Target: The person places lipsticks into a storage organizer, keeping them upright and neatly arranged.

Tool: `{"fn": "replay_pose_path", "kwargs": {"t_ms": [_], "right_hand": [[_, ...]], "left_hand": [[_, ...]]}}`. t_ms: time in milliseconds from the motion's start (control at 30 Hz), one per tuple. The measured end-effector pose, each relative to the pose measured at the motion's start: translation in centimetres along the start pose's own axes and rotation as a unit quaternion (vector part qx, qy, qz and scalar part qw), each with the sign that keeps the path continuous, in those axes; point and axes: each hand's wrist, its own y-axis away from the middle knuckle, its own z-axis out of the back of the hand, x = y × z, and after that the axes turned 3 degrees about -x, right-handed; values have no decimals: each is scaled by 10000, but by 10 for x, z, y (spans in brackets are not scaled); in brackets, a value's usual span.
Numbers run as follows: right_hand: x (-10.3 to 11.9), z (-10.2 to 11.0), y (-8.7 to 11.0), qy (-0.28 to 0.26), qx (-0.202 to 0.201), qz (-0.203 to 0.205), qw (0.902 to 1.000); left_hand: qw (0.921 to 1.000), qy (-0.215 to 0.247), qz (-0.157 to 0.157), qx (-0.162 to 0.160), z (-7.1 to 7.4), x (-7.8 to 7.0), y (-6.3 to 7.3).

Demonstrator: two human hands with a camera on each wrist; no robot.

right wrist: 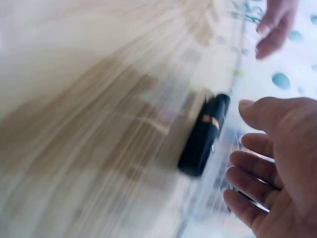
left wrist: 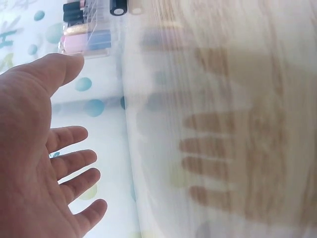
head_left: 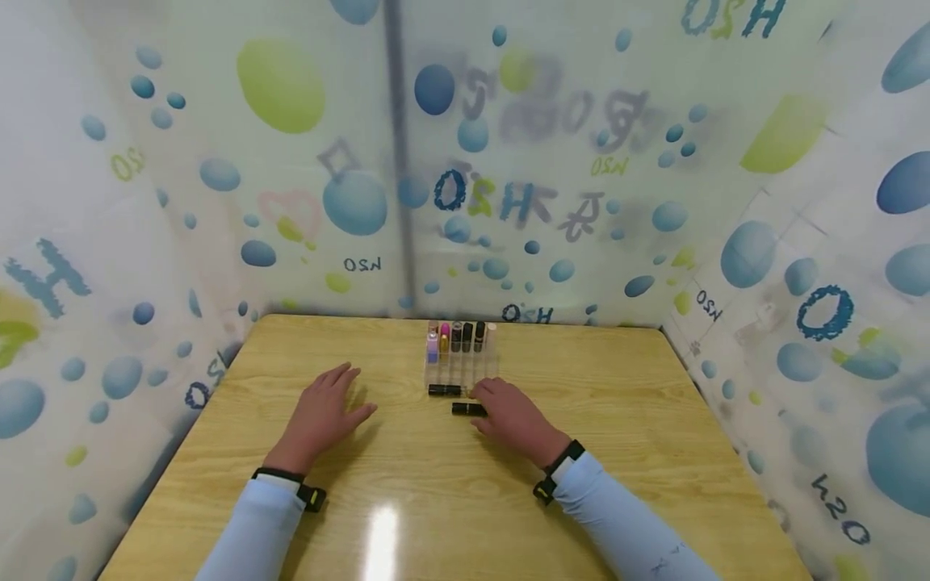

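My right hand [head_left: 519, 421] is just right of a black lipstick tube [head_left: 467, 409] lying on the table, overlapping its end in the head view. In the right wrist view this tube [right wrist: 204, 136] shows a coppery band, and the hand's loosely bent fingers [right wrist: 255, 168] have a gap to it. A second black lipstick tube [head_left: 444, 390] lies along the front of a clear lipstick organizer [head_left: 462, 375]. Upright lipsticks [head_left: 467, 337] fill its back row. To the left, my left hand [head_left: 320, 418] hovers over the table with thumb and fingers spread, holding nothing.
The organizer stands near the back edge of the wooden table [head_left: 596, 379]. A lilac and blue tube [head_left: 433, 345] is at its left end, beside a pink and gold one [head_left: 445, 337]. Patterned curtains [head_left: 349, 202] surround the table at the back and sides.
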Motion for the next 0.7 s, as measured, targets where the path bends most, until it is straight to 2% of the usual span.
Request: {"fn": "replay_pose_path", "kwargs": {"t_ms": [133,333,533,700], "right_hand": [[11,-10,-23,497,56,300,9983],[14,-23,-36,769,104,545,9955],[12,-23,-37,527,201,496,9972],[9,-12,-40,-216,224,155,9994]], "left_hand": [[10000,-27,-12,46,0,-1,-1],[9998,-77,51,161,0,0,0],[9998,-76,67,152,-2,0,1],[9999,-79,50,109,-1,3,2]]}}
